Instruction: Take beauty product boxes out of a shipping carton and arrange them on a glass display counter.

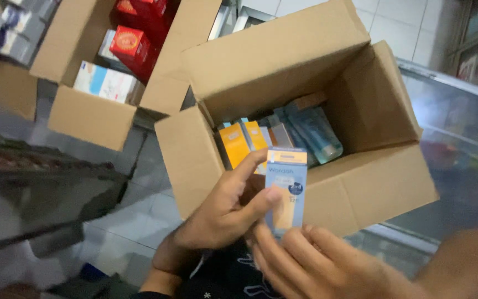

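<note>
On the far left, a second open cardboard box [92, 113] sits on the tiled floor [139, 205]. It holds red packs [131, 44] and a white and blue pack [106, 83].

Next comes the left hand [222, 213]. Its thumb and fingers pinch the left edge of a small light blue packet [286, 188] with an orange strip on top. The packet is held up just in front of the near wall of the big cardboard box [360, 194].

The right hand [311, 263] is lower and touches the bottom of the packet with curled fingertips. It looks like a light hold, not a tight one.

Inside the big box stand orange packs [242, 144] and a pale blue bottle [319, 133].

What could go wrong? I think the packet could slip, because only its edges are held. It might fall to the floor and get dented. The big box leans a little, so a bump from a hand could tip it and spill the packs.
</note>
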